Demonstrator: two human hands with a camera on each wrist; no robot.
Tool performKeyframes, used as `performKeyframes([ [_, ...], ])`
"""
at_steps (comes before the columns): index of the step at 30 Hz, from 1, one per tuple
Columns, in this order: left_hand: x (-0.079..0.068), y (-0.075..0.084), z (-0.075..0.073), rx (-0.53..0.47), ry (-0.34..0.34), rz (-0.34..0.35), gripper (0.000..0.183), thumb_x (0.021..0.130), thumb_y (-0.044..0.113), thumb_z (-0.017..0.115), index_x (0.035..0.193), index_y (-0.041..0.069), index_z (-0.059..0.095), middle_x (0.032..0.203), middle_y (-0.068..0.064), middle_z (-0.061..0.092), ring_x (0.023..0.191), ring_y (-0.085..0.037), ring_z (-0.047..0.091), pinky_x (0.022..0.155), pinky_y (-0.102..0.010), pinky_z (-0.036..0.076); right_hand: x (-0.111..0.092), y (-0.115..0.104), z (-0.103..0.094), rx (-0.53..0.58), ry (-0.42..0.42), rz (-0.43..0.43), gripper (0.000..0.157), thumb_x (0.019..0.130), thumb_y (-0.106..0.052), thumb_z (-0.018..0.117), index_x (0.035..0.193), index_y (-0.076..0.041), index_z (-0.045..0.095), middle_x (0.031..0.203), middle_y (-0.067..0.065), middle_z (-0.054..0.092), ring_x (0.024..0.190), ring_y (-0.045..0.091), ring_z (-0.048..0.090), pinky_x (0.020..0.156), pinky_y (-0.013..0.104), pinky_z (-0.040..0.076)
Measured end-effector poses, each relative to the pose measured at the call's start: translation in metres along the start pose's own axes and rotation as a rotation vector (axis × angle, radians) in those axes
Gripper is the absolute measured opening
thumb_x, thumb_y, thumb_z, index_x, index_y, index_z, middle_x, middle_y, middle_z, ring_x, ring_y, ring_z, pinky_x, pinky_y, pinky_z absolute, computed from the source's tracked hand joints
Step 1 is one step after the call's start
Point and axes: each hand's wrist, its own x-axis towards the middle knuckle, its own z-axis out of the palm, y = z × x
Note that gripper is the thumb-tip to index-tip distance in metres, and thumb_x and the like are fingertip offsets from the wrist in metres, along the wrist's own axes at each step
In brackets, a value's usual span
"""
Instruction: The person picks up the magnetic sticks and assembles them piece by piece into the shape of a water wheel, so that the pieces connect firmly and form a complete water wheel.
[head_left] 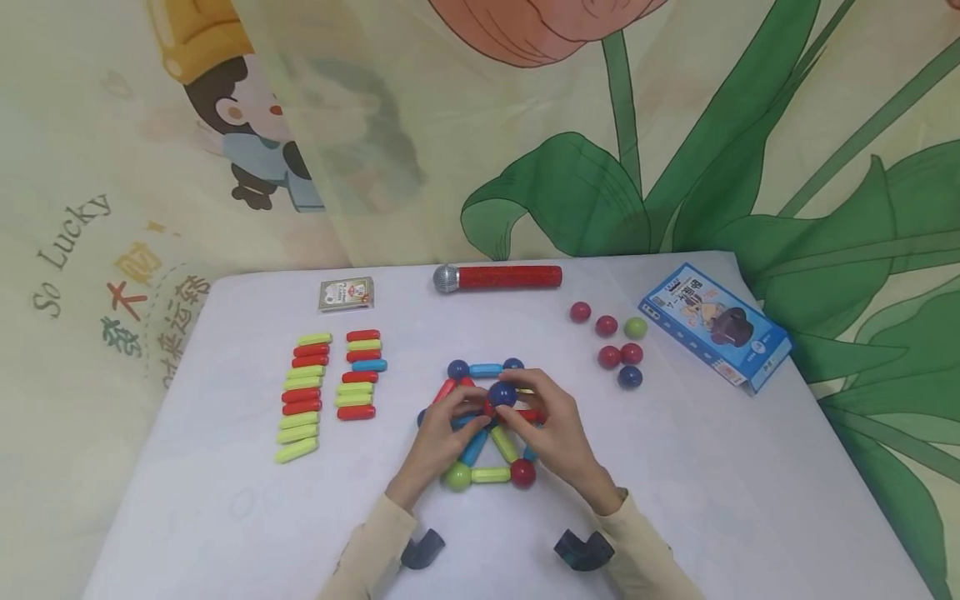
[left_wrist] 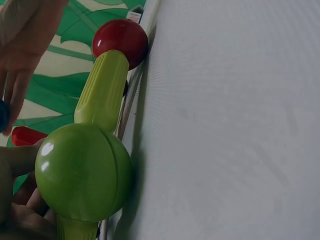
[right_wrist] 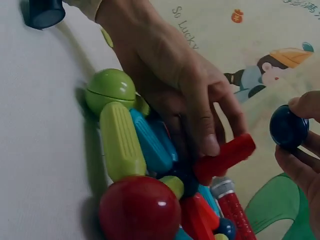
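Note:
My right hand (head_left: 558, 429) pinches a dark blue ball (head_left: 502, 394) between thumb and fingers. Close by, my left hand (head_left: 438, 433) grips a red rod (right_wrist: 227, 157), which stands up from a blue ball in the middle of a ball-and-rod frame. In the right wrist view the held ball is a short gap away from the rod's free end. The frame's near side has a green ball (head_left: 457, 476), a yellow-green rod (head_left: 491, 475) and a red ball (head_left: 522, 473). Blue balls and a blue rod (head_left: 486, 370) form its far side. Both hands hide part of its middle.
Red, yellow-green and blue loose rods (head_left: 360, 377) lie in two columns at left. Several loose balls (head_left: 609, 357) sit at right, near a blue box (head_left: 716, 325). A red microphone (head_left: 510, 277) and a card pack (head_left: 346, 294) lie at the back.

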Motion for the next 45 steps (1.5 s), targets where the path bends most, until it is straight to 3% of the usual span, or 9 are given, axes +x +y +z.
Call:
performKeyframes([
  [10,-0.003,0.001,0.000,0.037,0.023,-0.006,0.040,0.084,-0.005,0.068,0.120,0.008,0.058,0.118,-0.006,0.063,0.107,-0.023,0.065,0.095,-0.035,0.050,-0.006,0.029,0.017,-0.004,-0.067,0.048,0.048,0.082,-0.002,0.073,0.126,-0.005,0.054,0.121,0.013,0.059,0.110,0.024,0.062,0.088,0.034,0.053],
  [20,-0.004,0.000,-0.003,0.045,0.037,-0.019,0.041,0.083,-0.006,0.069,0.119,0.010,0.058,0.116,-0.005,0.064,0.105,-0.023,0.066,0.095,-0.040,0.050,-0.005,0.029,0.017,0.007,-0.113,0.065,0.050,0.083,-0.003,0.073,0.128,-0.005,0.052,0.124,0.012,0.058,0.111,0.023,0.062,0.089,0.034,0.053],
  [24,-0.004,-0.001,-0.005,0.033,0.040,-0.016,0.040,0.083,-0.003,0.070,0.120,0.010,0.058,0.117,-0.003,0.064,0.107,-0.020,0.065,0.095,-0.034,0.050,-0.005,0.030,0.017,0.012,-0.116,0.074,0.050,0.084,-0.006,0.073,0.129,-0.004,0.052,0.125,0.014,0.058,0.111,0.025,0.062,0.088,0.033,0.054],
  [27,-0.009,0.010,-0.019,0.019,0.066,-0.002,0.041,0.083,-0.003,0.070,0.122,0.004,0.057,0.119,-0.009,0.064,0.110,-0.023,0.063,0.096,-0.036,0.049,-0.006,0.028,0.012,0.019,-0.101,0.090,0.050,0.084,-0.004,0.072,0.130,-0.003,0.051,0.124,0.017,0.058,0.111,0.028,0.061,0.086,0.040,0.054],
  [30,-0.019,0.007,-0.050,0.088,0.176,-0.026,0.041,0.084,0.001,0.071,0.123,0.003,0.057,0.120,-0.010,0.064,0.114,-0.021,0.060,0.099,-0.034,0.047,-0.011,0.030,0.002,-0.001,-0.058,0.126,0.048,0.086,-0.001,0.069,0.130,-0.003,0.051,0.123,0.017,0.059,0.110,0.029,0.062,0.086,0.046,0.054],
  [35,-0.047,-0.020,-0.102,0.248,0.450,-0.215,0.036,0.087,0.007,0.070,0.121,0.011,0.059,0.119,-0.003,0.064,0.114,-0.018,0.059,0.093,-0.013,0.044,-0.016,0.027,-0.019,-0.050,0.056,0.222,0.039,0.089,0.003,0.063,0.126,0.003,0.053,0.119,0.018,0.062,0.107,0.032,0.063,0.089,0.042,0.053],
  [37,-0.055,-0.026,-0.113,0.281,0.504,-0.285,0.034,0.087,0.006,0.069,0.119,0.010,0.059,0.118,-0.004,0.064,0.114,-0.019,0.059,0.092,-0.015,0.046,-0.017,0.022,-0.026,-0.064,0.090,0.248,0.036,0.089,0.005,0.061,0.125,0.007,0.053,0.117,0.021,0.062,0.106,0.033,0.063,0.089,0.035,0.053],
  [42,-0.060,-0.030,-0.121,0.366,0.445,-0.340,0.033,0.088,0.004,0.068,0.119,0.007,0.058,0.119,-0.009,0.063,0.116,-0.024,0.057,0.098,-0.042,0.047,-0.019,0.022,-0.033,-0.095,0.118,0.276,0.033,0.091,0.004,0.059,0.123,0.008,0.054,0.114,0.022,0.063,0.105,0.032,0.063,0.087,0.022,0.050],
  [45,-0.060,-0.027,-0.121,0.412,0.396,-0.323,0.035,0.086,0.002,0.069,0.118,0.005,0.058,0.117,-0.011,0.062,0.114,-0.028,0.057,0.095,-0.048,0.049,-0.021,0.026,-0.033,-0.101,0.118,0.284,0.032,0.091,0.003,0.059,0.123,0.007,0.054,0.114,0.021,0.064,0.105,0.031,0.063,0.088,0.023,0.051],
])
